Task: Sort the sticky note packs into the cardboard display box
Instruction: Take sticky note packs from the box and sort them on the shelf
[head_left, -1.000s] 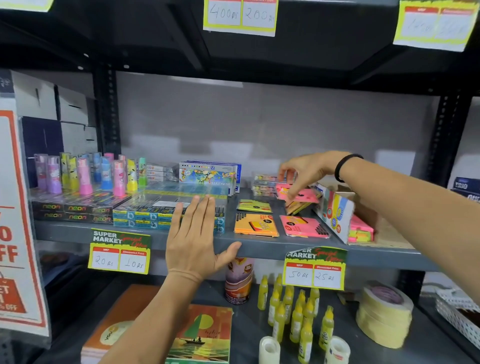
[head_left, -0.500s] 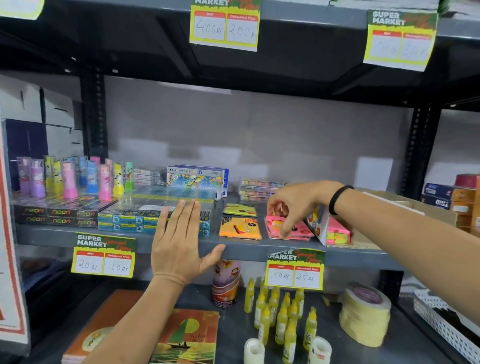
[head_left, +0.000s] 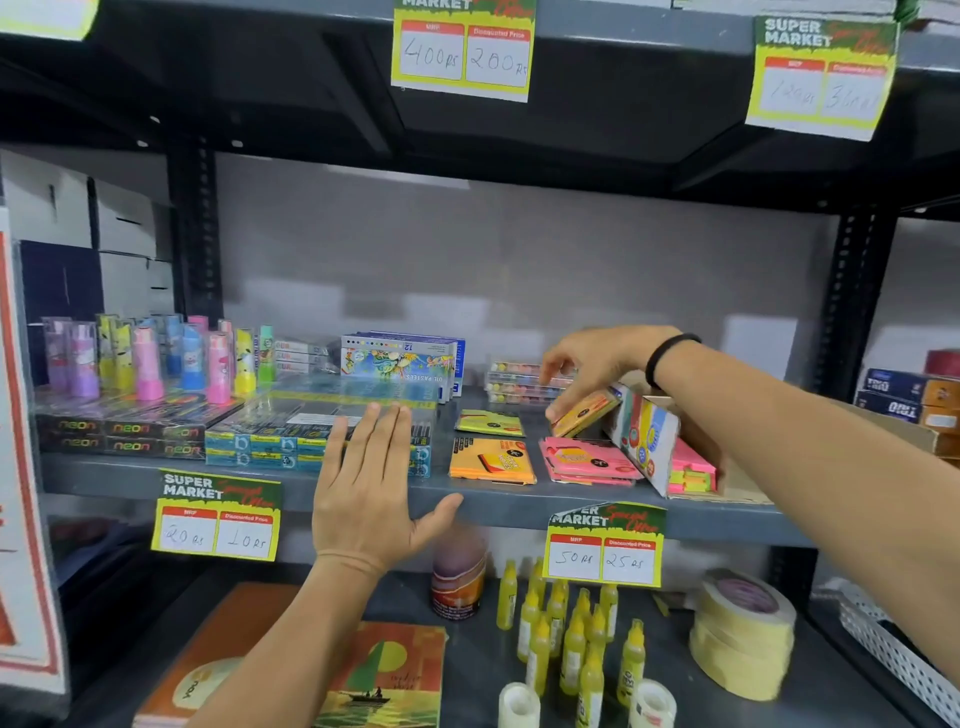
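Note:
On the middle shelf, the cardboard display box (head_left: 644, 441) lies on its side with pink and yellow sticky notes inside. My right hand (head_left: 592, 364) grips an orange sticky note pack (head_left: 584, 413), tilted against the box's left end. Pink packs (head_left: 587, 460) are stacked flat just left of the box. An orange pack (head_left: 491, 460) and a yellow-green pack (head_left: 491, 422) lie further left. My left hand (head_left: 369, 467) rests flat with fingers spread against the shelf's front edge, holding nothing.
Blue boxes (head_left: 270, 441), neon boxes (head_left: 130, 434) and coloured glue sticks (head_left: 150, 358) fill the shelf's left. Oil pastel boxes (head_left: 400, 364) stand at the back. Below are yellow bottles (head_left: 566, 639), tape rolls (head_left: 743, 634) and notebooks (head_left: 384, 675). Price tags (head_left: 605, 545) hang from shelf edges.
My right hand left the pink stack, moved up and right, and now holds an orange pack tilted against the box. The left hand stayed on the shelf edge.

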